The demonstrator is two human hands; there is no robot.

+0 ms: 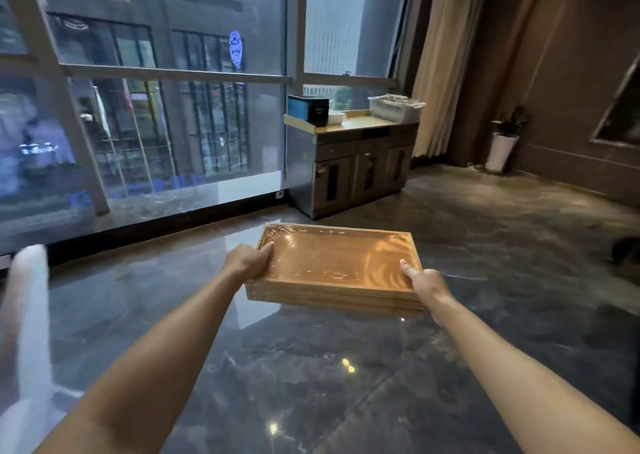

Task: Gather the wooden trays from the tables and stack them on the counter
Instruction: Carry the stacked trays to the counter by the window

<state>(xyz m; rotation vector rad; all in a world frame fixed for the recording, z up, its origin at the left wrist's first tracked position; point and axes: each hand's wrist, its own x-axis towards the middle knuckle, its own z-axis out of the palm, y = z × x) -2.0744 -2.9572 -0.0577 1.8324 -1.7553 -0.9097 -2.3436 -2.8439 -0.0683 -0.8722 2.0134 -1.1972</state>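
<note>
A stack of wooden trays (336, 263), the top one covered in shiny clear film, hangs level in front of me above the dark floor. My left hand (247, 261) grips its left edge with the thumb on the rim. My right hand (427, 282) grips the right near corner, thumb on top. The counter (349, 126), a wood-topped cabinet with dark doors, stands ahead against the window, some way beyond the trays.
On the counter sit a dark box (308, 107), a small white dish (336, 117) and a clear plastic bin (394, 107). A curtain (446, 62) hangs right of it, then a potted plant (504, 142). A blurred white object (29, 301) is at far left. Glossy floor lies between.
</note>
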